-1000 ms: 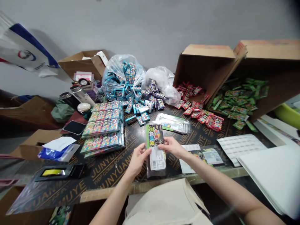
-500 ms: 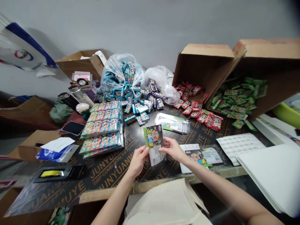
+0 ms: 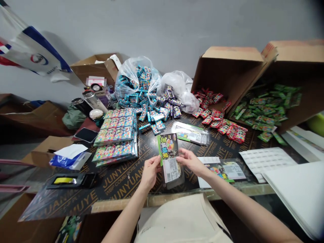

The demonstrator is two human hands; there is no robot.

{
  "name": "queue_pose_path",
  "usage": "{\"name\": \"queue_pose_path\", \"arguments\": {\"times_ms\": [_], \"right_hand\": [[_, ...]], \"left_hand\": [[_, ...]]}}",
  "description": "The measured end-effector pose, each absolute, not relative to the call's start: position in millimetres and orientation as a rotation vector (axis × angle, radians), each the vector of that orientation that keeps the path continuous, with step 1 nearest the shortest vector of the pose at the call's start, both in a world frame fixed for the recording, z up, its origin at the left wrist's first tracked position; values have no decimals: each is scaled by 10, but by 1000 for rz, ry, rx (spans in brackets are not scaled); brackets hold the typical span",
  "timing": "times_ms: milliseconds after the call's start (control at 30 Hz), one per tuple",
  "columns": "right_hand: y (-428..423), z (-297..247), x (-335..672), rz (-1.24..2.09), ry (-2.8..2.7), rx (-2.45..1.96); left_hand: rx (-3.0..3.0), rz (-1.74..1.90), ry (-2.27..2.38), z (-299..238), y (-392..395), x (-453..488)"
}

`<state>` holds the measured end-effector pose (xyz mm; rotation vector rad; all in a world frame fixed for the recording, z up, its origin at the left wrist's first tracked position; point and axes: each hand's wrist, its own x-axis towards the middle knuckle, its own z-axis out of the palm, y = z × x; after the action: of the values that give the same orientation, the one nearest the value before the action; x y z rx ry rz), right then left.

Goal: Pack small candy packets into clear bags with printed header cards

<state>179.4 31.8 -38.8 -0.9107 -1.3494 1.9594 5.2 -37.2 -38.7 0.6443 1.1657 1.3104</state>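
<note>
Both my hands hold one clear plastic sleeve with a printed card inside, above the front of the dark table. My left hand pinches its left edge. My right hand grips its right edge near the middle. The card shows a green and black picture on top and a white label below. Just beyond it lies a small stack of empty clear sleeves with cards. Another printed card lies flat to the right of my right hand.
A stack of filled colourful packs lies left of centre. Bags of blue packets and purple packets stand at the back. Tipped boxes spill red packets and green packets. A tape dispenser sits front left, white sheets right.
The sleeve with the card has stayed in both hands, lifted a little half a second ago and now lowered again. The view has shifted slightly to the left.
</note>
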Motion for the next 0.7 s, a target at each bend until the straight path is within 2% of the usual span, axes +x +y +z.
{"name": "queue_pose_path", "arguments": {"times_ms": [133, 267, 567, 700], "right_hand": [[319, -363, 1775, 1781, -1302, -932], [234, -352, 1740, 1757, -1324, -905], [261, -413, 1746, 1518, -1555, -1130], [260, -346, 1679, 1631, -1414, -1003]], "left_hand": [[720, 1243, 1175, -300, -376, 37], [751, 1226, 1210, -282, -359, 28], [761, 1257, 1264, -349, -345, 58], [782, 1261, 1217, -350, -346, 52]]}}
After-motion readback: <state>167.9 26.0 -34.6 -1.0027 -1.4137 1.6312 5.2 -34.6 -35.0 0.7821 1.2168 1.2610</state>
